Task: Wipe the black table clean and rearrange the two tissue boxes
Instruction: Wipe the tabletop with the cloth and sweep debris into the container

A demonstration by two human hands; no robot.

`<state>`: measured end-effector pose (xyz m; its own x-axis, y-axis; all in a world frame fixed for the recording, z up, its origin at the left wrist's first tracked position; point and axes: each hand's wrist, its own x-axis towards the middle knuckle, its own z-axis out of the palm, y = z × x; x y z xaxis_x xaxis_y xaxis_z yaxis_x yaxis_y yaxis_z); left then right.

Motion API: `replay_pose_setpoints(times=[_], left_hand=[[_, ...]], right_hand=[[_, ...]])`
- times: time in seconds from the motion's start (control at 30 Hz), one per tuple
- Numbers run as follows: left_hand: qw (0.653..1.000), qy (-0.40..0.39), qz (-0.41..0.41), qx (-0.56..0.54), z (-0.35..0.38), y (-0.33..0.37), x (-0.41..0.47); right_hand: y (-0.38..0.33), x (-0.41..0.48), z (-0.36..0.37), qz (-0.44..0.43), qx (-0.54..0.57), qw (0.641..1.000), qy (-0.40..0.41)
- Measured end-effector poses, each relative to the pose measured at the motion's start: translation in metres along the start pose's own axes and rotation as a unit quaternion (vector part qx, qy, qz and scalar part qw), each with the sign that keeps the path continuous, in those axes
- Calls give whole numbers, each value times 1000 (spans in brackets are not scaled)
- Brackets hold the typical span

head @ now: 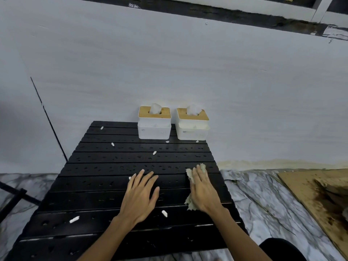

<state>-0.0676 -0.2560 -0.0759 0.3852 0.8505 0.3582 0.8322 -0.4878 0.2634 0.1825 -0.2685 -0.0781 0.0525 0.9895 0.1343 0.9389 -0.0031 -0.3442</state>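
At the back, pale grey-white painted wall [169,63]: fills the upper half of the view, with the table's far edge against it
Grey-veined white marble floor [263,204]: shows on both sides of the table
Black slatted table [105,185]: runs from the near edge of the view to the wall, its slats dotted with small marks
Stained brown board [310,194]: lies on the floor at the right, apart from the table
Left white plastic tissue box [154,129] with a light wooden lid: upright at the table's far edge by the wall, a white tissue standing out of the lid slot
Right tissue box [193,129] of the same make: just beside the left one with a narrow gap between them, at the far right corner, tissue also sticking up
Left hand [140,196]: flat on the slats near the table's middle, palm down, fingers straight and spread, grasping nothing
Right hand [202,191]: palm down, straight fingers pressing the cloth to the table near its right edge
Pale green crumpled cloth [189,176]: under the right hand, its edges showing past the fingertips and by the wrist
Small white scraps [74,219]: scattered on the slats, one on each side of the left wrist, several nearer the boxes
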Motion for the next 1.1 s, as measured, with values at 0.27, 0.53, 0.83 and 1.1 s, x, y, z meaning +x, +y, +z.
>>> replay_pose_setpoints(times=[0.27,0.53,0.83,1.1], left_hand=[[998,-40,-25,31,7,-7,34],[995,-73,-50,45,11,-17,62],[992,-91,-67,50,20,-24,73],[992,-74,-73,69,24,-21,68]], right_hand=[[35,42,6,157,26,985,74],[-8,55,9,-88,88,988,-92],[53,69,3,157,71,979,106],[16,131,11,23,72,997,-31]])
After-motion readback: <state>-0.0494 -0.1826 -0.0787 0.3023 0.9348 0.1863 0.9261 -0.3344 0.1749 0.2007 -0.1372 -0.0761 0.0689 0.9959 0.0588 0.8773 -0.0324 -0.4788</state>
